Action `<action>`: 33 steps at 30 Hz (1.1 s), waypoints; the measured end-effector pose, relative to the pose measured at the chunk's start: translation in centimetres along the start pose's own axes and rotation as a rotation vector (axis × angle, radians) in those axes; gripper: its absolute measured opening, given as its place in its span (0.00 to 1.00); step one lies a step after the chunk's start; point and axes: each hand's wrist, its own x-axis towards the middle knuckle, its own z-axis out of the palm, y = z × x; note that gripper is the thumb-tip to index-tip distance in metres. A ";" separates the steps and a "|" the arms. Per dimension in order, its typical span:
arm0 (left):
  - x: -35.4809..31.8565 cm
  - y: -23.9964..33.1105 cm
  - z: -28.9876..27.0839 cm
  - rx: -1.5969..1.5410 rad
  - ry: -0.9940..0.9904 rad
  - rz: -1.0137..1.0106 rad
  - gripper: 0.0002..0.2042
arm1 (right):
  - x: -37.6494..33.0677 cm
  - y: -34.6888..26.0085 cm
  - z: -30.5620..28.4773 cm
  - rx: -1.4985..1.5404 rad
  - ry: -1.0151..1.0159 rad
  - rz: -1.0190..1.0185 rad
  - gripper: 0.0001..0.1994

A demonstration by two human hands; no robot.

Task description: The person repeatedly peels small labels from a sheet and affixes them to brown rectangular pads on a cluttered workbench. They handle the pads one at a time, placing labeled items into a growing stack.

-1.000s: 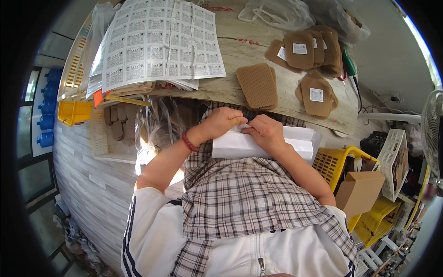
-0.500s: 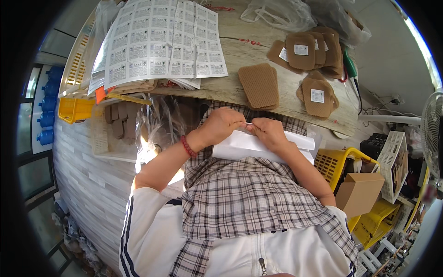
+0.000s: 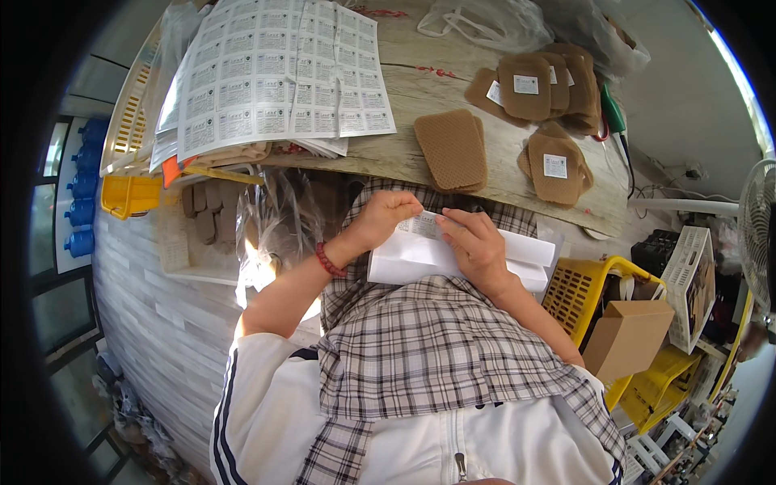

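A folded sheet of labels lies across my lap, mostly white side up. A strip of its printed face shows between my hands. My left hand, with a red beaded bracelet at the wrist, pinches the sheet's upper edge between thumb and fingertips. Beside it, my right hand is closed on the sheet with bent fingers; its thumb is partly hidden. Just beyond my hands, a small stack of plain brown textured pads sits near the table edge. To its right, another brown stack has a white label on its top piece.
More labelled brown pads overlap farther back on the wooden table. Large label sheets cover the table's left side. Scissors with a green handle stand at the right edge. A yellow basket and a cardboard box are at my right.
My hands have moved slightly apart, and the printed strip between them has come into view. My right hand has turned, its back more visible. The view has shifted a little.
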 end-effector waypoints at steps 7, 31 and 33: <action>-0.1 0.7 -0.4 -0.006 -0.105 0.011 0.10 | 2.2 0.9 -1.4 0.485 -0.335 0.762 0.08; -0.1 0.3 -0.6 0.056 -0.150 0.016 0.08 | 2.5 0.9 -2.0 0.725 -0.419 0.947 0.07; -0.1 0.3 -0.7 0.063 -0.153 0.019 0.08 | 2.3 0.8 -1.7 0.738 -0.390 0.921 0.07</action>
